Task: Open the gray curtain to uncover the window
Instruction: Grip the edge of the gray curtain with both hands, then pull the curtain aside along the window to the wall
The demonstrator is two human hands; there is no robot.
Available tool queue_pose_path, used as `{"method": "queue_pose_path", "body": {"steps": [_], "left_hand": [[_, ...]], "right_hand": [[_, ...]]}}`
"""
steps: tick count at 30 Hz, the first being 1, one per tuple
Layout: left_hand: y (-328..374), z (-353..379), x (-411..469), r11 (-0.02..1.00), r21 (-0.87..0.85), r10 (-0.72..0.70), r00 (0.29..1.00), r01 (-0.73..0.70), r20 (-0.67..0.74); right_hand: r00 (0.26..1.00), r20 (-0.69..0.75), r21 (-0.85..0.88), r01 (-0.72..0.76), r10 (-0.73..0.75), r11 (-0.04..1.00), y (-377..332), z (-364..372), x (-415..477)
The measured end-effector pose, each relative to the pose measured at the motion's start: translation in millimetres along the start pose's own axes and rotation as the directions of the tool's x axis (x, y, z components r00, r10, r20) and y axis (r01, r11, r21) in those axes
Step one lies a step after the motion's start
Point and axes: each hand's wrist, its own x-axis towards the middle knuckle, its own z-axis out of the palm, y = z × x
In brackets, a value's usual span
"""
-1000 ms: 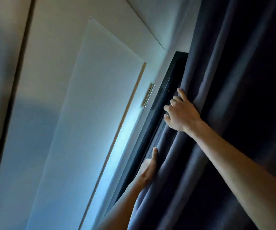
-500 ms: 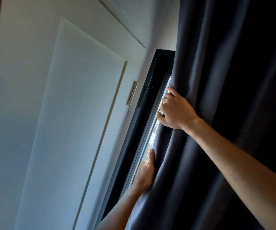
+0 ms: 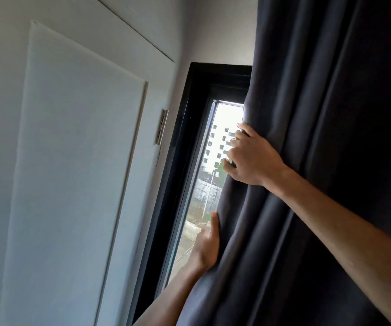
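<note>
Curtain: the gray curtain [image 3: 319, 161] fills the view from 12 round to 5 o'clock, hanging in deep vertical folds; its free edge runs from the frame top at about 12 down toward 7 o'clock.
Window: a narrow strip of window [image 3: 213, 175] shows just left of centre, between the black frame [image 3: 185, 147] and the curtain edge; most of the glass is judged to be covered yet.
Right hand: the right hand [image 3: 253, 158] sits at the curtain edge near centre, fingers curled round the hem and closed on a fold of cloth.
Left hand: the left hand [image 3: 207, 243] lies at about 6 o'clock from the right one, thumb flat along the edge; its fingers go behind the cloth, so I cannot tell whether it clasps or only presses.
Feel: judged thick, soft and limp, fairly heavy for cloth, not fragile; it bunches rather than slides as a sheet.
Where to hold: the edge, gathered as a bundle of folds, high up so the pull reaches the hidden rail; a low pull would likely only swing the bottom.
Surroundings: a white wall panel [image 3: 76, 161] at 9 o'clock, with a metal hinge [image 3: 162, 127] beside the frame.
</note>
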Motion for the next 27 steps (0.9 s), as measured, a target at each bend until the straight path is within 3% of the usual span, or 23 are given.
{"method": "queue_pose_path", "body": {"steps": [8,27], "left_hand": [[23.3,64.2,-22.5,0.998,-0.06,-0.006,0.994,0.013,0.108],[39.0,133.9,-45.8,0.999,-0.024,-0.023,0.935,0.033,0.353]], "right_hand": [[0.996,0.095,-0.131,0.009,0.003,0.991,29.5,-11.2,-45.5],[0.987,0.16,-0.149,0.007,0.017,0.989,76.3,-32.3,-126.3]]}}
